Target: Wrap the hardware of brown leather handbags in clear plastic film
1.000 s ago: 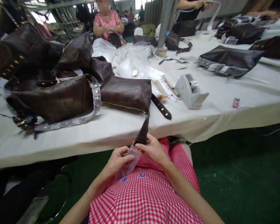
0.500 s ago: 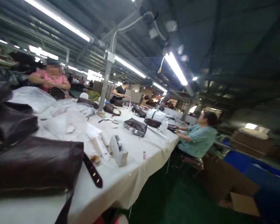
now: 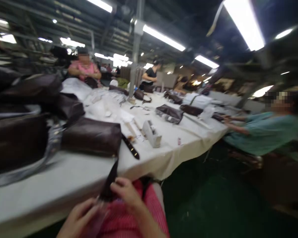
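A dark brown leather bag (image 3: 91, 137) lies near the table's front edge. From its right corner a dark strap (image 3: 111, 181) hangs over the edge toward my lap. My right hand (image 3: 126, 191) has its bent fingers on the strap's right side. Lower down and to the left, my left hand (image 3: 83, 213) is closed at the strap's lower end, blurred by motion. Something pale and translucent shows below the left fingers; I cannot tell what it is. A strap end with metal-rimmed holes (image 3: 130, 147) sticks out beside the bag.
More brown bags (image 3: 17, 142) are piled at left, one with a plastic-wrapped strap. A tape dispenser (image 3: 152, 134), papers and clear plastic (image 3: 101, 102) lie on the white-covered table (image 3: 178, 155). A metal post (image 3: 134, 53) rises behind. A co-worker in teal (image 3: 270, 132) sits at right; others work farther back.
The view has swung left and down, so the table and bags appear farther right. Both my hands have come into view at the strap, above my pink-clothed lap.
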Demonstrator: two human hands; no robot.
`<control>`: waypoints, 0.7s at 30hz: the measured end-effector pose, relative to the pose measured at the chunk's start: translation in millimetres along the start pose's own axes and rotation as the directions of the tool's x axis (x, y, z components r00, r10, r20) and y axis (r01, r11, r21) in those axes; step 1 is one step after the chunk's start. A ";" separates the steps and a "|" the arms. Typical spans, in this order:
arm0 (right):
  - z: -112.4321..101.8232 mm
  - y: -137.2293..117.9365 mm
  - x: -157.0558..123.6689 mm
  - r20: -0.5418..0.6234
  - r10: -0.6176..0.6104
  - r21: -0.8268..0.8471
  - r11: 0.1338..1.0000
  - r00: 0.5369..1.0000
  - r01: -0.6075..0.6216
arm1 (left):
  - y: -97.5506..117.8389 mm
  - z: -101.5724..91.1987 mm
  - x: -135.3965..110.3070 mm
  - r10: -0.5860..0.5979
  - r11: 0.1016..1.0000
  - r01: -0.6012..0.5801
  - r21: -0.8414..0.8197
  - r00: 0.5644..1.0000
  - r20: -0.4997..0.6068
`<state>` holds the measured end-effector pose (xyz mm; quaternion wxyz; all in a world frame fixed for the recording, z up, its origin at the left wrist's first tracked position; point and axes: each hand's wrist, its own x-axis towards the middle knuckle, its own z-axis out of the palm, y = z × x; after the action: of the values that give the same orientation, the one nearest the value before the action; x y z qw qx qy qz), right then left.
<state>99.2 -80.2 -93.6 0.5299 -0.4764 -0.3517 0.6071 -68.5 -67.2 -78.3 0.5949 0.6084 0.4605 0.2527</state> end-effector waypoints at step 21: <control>0.6 16.9 2.9 0.002 0.052 0.073 0.996 0.999 -0.052 | -12.4 -3.8 -14.1 -0.137 0.958 0.123 -0.261 0.990 -0.036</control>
<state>93.5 -80.5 -109.8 0.5308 -0.4659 -0.3167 0.6332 -81.3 -79.1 -86.1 0.6716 0.4874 0.4785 0.2872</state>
